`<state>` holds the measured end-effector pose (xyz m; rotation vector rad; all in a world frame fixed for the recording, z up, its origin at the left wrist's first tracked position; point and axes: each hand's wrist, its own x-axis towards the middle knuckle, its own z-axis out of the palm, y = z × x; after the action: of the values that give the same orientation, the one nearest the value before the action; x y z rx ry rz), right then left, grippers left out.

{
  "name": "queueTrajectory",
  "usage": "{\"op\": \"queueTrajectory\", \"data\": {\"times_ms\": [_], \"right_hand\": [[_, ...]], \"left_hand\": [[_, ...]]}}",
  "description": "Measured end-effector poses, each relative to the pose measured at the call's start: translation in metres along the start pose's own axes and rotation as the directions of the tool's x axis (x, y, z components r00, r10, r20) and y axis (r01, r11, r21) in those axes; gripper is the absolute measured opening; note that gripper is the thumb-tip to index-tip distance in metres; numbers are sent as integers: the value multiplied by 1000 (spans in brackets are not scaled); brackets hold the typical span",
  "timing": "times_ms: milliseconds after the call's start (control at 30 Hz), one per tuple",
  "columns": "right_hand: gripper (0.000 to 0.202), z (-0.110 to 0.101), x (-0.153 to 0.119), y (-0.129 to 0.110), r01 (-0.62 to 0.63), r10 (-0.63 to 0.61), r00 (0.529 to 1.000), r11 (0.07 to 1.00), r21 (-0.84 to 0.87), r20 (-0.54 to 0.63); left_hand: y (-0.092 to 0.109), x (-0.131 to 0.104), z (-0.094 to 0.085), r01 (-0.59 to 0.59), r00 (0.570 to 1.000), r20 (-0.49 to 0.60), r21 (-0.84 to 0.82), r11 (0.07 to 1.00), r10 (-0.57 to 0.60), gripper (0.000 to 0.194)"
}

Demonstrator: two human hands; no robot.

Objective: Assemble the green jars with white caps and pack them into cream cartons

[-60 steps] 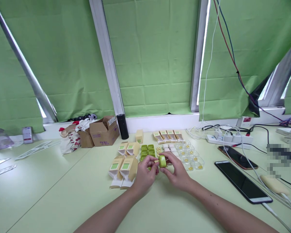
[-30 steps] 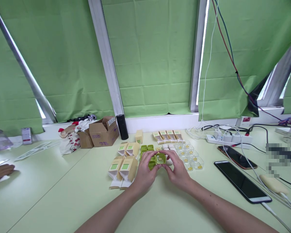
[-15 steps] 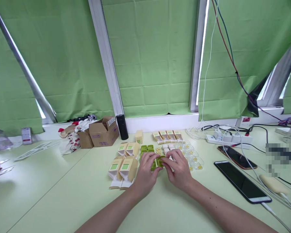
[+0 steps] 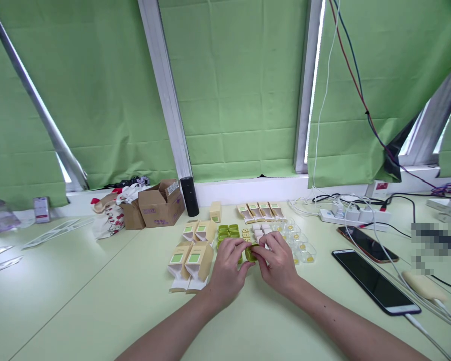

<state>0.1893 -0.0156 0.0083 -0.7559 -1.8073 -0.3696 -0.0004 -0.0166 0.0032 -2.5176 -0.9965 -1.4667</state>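
Between both hands a small green square container is held just above the table. My left hand pinches its left side, and my right hand grips its right side with fingers bent over it. Behind my left hand sit several green containers, with small yellow pieces beside them. White blocks stand behind my right hand, and clear plastic shells with yellow centres lie to its right. Open beige cartons are left of my left hand.
More beige cartons are at the back. A cardboard box and black cylinder stand back left. On the right lie two phones, one white-edged, one dark, a power strip and cables.
The held green container has tilted and shifted slightly right between my fingers. A person's hand at the far left edge has gone out of view.
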Motion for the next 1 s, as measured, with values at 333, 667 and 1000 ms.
{"op": "queueTrajectory", "data": {"times_ms": [333,667,1000], "right_hand": [[21,1,2,-3,-6,6,1000,1000,7,-7],[21,2,2,-2,1,-1,1000,1000,-9,4],[21,3,0,-2,-5,5,1000,1000,1,14]], "left_hand": [[1,1,-1,-18,1000,-7,35,999,18,43],[-1,1,1,-12,1000,-4,73,997,13,44],[-2,2,0,-10,1000,-8,91,996,11,43]]}}
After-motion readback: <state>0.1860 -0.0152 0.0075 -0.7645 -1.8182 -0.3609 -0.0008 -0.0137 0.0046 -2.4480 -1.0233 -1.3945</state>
